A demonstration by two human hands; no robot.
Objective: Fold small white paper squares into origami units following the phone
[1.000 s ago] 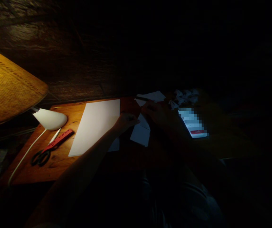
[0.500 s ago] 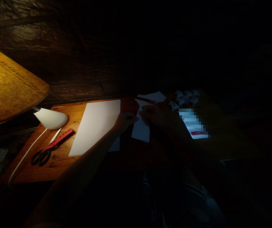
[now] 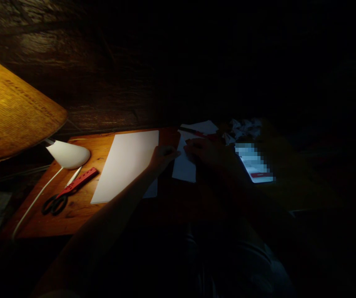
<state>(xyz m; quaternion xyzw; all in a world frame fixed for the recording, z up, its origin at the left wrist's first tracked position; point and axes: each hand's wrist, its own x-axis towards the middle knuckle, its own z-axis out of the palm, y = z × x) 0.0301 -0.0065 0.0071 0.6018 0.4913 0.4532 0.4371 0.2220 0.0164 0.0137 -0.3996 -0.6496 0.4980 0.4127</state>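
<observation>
A narrow folded piece of white paper (image 3: 184, 167) lies at an angle on the dark middle of the wooden table. My left hand (image 3: 164, 158) is at its left edge, thumb and fingers pinched together on the paper. From the right, my right hand (image 3: 203, 150) reaches its upper part with curled fingers that grip it; shadow hides much of this hand. Just beyond the hands, a dark and red pen-like thing (image 3: 193, 131) rests across another loose piece of paper (image 3: 207, 126). To the left of my left hand lies a stack of white sheets (image 3: 131, 161), partly under my forearm.
A lamp with a yellow shade (image 3: 13, 116) and white base (image 3: 69, 155) stands at left, its cord (image 3: 36, 198) trailing off the table. Scissors (image 3: 55, 203) lie beside a red perforated strip (image 3: 80, 181). At right are a lit phone (image 3: 254, 163) and several small folded papers (image 3: 243, 129).
The view has shifted very slightly. Both hands stay at the folded paper, with hardly any visible movement of the fingers.
</observation>
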